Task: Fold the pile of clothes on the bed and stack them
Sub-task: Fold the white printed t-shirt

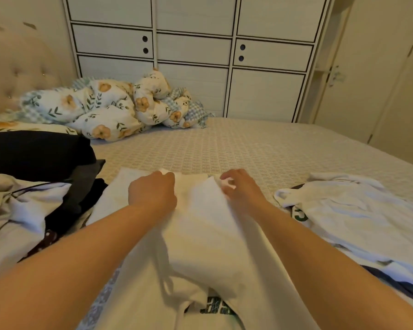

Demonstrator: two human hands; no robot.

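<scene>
Gripping the far edge of a white garment [200, 225] spread on the bed [260, 148], the left hand [153, 192] and right hand [241, 188] each pinch a bit of its cloth; unfolded clothes [22, 210] heap at left beside dark folded pieces [34, 151], another white shirt [358, 210] lies at right, a floral duvet [110, 108] bunches beyond
</scene>
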